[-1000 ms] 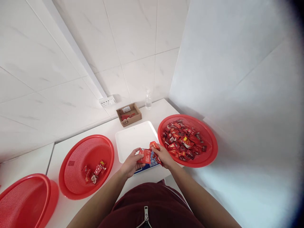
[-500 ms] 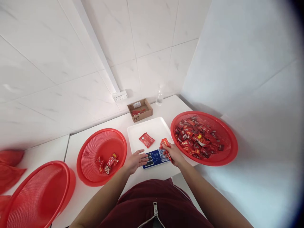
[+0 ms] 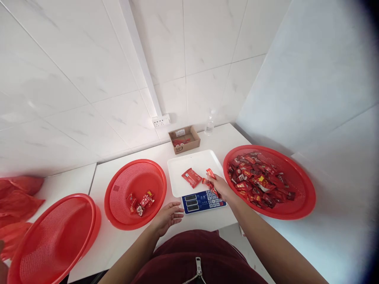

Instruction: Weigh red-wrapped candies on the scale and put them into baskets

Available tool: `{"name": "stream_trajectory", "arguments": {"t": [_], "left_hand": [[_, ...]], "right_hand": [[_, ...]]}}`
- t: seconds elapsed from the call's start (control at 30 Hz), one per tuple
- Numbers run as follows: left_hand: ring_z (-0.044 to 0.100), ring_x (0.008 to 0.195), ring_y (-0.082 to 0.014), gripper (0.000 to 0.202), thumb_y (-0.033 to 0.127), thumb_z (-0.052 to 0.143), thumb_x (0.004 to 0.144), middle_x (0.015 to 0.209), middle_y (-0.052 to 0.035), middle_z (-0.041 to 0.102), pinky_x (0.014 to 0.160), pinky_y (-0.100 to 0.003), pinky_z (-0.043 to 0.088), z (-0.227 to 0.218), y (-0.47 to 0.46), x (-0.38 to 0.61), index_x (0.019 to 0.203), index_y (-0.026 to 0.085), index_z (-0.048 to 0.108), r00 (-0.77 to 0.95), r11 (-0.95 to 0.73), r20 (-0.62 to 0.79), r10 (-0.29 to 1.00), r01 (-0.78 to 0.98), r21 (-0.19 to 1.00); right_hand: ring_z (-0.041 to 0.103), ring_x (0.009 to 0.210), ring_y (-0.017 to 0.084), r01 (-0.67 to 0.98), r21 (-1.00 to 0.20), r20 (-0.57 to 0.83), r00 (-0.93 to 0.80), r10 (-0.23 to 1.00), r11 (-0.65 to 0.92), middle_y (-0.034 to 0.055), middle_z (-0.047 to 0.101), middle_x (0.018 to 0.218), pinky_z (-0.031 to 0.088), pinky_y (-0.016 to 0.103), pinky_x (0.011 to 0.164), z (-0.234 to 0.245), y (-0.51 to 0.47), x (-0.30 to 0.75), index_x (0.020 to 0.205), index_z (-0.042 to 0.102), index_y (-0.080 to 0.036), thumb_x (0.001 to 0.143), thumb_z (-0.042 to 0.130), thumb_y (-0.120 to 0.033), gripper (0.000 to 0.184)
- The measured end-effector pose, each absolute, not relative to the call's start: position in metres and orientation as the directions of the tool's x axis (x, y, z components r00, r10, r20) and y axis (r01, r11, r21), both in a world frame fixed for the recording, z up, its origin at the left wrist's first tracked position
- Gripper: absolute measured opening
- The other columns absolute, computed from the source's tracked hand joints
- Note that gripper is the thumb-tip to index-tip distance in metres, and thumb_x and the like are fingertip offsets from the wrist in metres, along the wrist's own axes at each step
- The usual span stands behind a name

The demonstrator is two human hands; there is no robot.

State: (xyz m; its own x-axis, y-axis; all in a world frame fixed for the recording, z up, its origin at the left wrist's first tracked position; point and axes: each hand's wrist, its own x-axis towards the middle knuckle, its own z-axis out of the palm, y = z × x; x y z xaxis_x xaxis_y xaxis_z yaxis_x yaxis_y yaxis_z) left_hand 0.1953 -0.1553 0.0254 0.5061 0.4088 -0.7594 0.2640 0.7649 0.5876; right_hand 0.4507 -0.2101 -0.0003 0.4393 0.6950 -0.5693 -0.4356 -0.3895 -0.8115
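Packets (image 3: 210, 173) of shiny red wrapping sit pinched in the right hand (image 3: 220, 187), in the head view, over the near right part of a white scale tray (image 3: 177, 169); how many there are is hard to tell, since the fingers cover much of them. The left hand (image 3: 169, 217) holds nothing, its fingers loosely spread just beside the blue key panel (image 3: 195, 208). A larger flat packet (image 3: 192, 178) lies on the tray, close to the held ones.

To work well here, the right grip should stay light, as slick film probably slides under a hard squeeze; low releases, one piece at a time, would suit the smooth tray, with the left fingers kept off its edge so the reading is not disturbed.

The tray is smooth, with rounded corners. On the right, a round red plastic basket (image 3: 309, 197) with mesh walls bears a heap of crinkled sweets (image 3: 251, 173); another basket (image 3: 118, 169) on the left holds a few. A stiff cardboard box (image 3: 188, 149) and a clear bottle (image 3: 209, 125) stand behind, on the smooth white table (image 3: 106, 244)
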Motion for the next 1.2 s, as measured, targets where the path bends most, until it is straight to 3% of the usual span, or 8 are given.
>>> {"name": "stream_trajectory", "arguments": {"t": [0.13,0.37,0.53,0.63,0.73,0.87,1.03,1.2], "left_hand": [[0.062,0.074,-0.0124,0.037,0.028,0.068,0.070,0.092,-0.0057,0.065,0.073,-0.027,0.046,0.025,-0.155,0.197,0.102,0.018,0.053,0.501,0.768,-0.759,0.417,0.254,0.589],[0.062,0.073,-0.0117,0.036,0.028,0.070,0.069,0.088,-0.0039,0.064,0.074,-0.027,0.045,0.032,-0.152,0.199,0.099,0.018,0.053,0.494,0.766,-0.744,0.450,0.214,0.606],[0.062,0.073,-0.0120,0.030,0.027,0.067,0.071,0.086,-0.0033,0.064,0.075,-0.027,0.045,0.031,-0.148,0.193,0.096,0.018,0.053,0.475,0.771,-0.736,0.482,0.170,0.614],[0.062,0.072,-0.0116,0.027,0.024,0.065,0.072,0.085,-0.0031,0.064,0.074,-0.027,0.045,0.030,-0.146,0.190,0.096,0.018,0.053,0.473,0.775,-0.732,0.491,0.147,0.615],[0.062,0.072,-0.0116,0.027,0.023,0.064,0.073,0.084,-0.0030,0.064,0.074,-0.027,0.045,0.028,-0.146,0.189,0.097,0.017,0.052,0.480,0.776,-0.724,0.495,0.130,0.617],[0.061,0.071,-0.0120,0.031,0.026,0.067,0.070,0.085,-0.0032,0.064,0.072,-0.027,0.044,0.027,-0.146,0.185,0.096,0.017,0.053,0.467,0.773,-0.731,0.497,0.145,0.618],[0.061,0.072,-0.0134,0.036,0.030,0.070,0.066,0.085,-0.0035,0.064,0.074,-0.028,0.044,0.023,-0.146,0.176,0.095,0.017,0.054,0.465,0.780,-0.722,0.512,0.100,0.618],[0.061,0.070,-0.0126,0.033,0.027,0.067,0.069,0.084,-0.0029,0.065,0.071,-0.027,0.044,0.015,-0.147,0.164,0.097,0.017,0.053,0.438,0.798,-0.742,0.509,0.084,0.597]], "right_hand": [[0.047,0.040,0.010,-0.417,-0.825,-0.554,0.458,0.695,-0.383,-0.0026,0.060,0.058,0.033,0.020,0.035,0.001,-0.199,0.451,0.121,0.044,-0.025,0.077,0.059,-0.043,0.050],[0.041,0.037,0.008,-0.386,-0.863,-0.504,0.638,0.582,-0.325,-0.0005,0.057,0.060,0.033,0.021,0.034,-0.022,-0.185,0.470,0.091,0.048,-0.023,0.083,0.040,-0.052,0.031],[0.059,0.068,0.016,-0.231,-0.920,-0.371,0.778,0.508,-0.317,0.0064,0.062,0.085,0.048,0.027,0.055,-0.015,-0.168,0.483,0.102,0.048,-0.022,0.082,0.040,-0.050,0.035],[0.052,0.107,0.024,0.050,-0.938,-0.167,0.803,0.573,-0.344,0.0124,0.057,0.114,0.046,0.035,0.085,-0.008,-0.165,0.471,0.112,0.050,-0.019,0.077,0.051,-0.038,0.039],[0.045,0.117,0.026,0.556,-0.769,0.059,0.553,0.831,-0.316,0.0138,0.056,0.119,0.033,0.039,0.101,-0.008,-0.168,0.442,0.112,0.055,-0.015,0.081,0.046,-0.032,0.036],[0.040,0.122,0.028,0.817,-0.506,-0.036,0.301,0.953,-0.278,0.0150,0.047,0.132,0.033,0.039,0.100,-0.017,-0.172,0.406,0.124,0.050,-0.015,0.083,0.046,-0.033,0.045],[0.044,0.117,0.029,0.849,-0.412,-0.082,0.326,0.942,-0.330,0.0147,0.051,0.127,0.034,0.040,0.095,-0.017,-0.166,0.400,0.124,0.048,-0.015,0.077,0.051,-0.019,0.048],[0.060,0.091,0.021,0.479,-0.772,-0.182,0.463,0.868,-0.417,0.0080,0.066,0.103,0.045,0.031,0.078,-0.010,-0.156,0.420,0.118,0.051,-0.018,0.080,0.043,-0.026,0.040]]}}
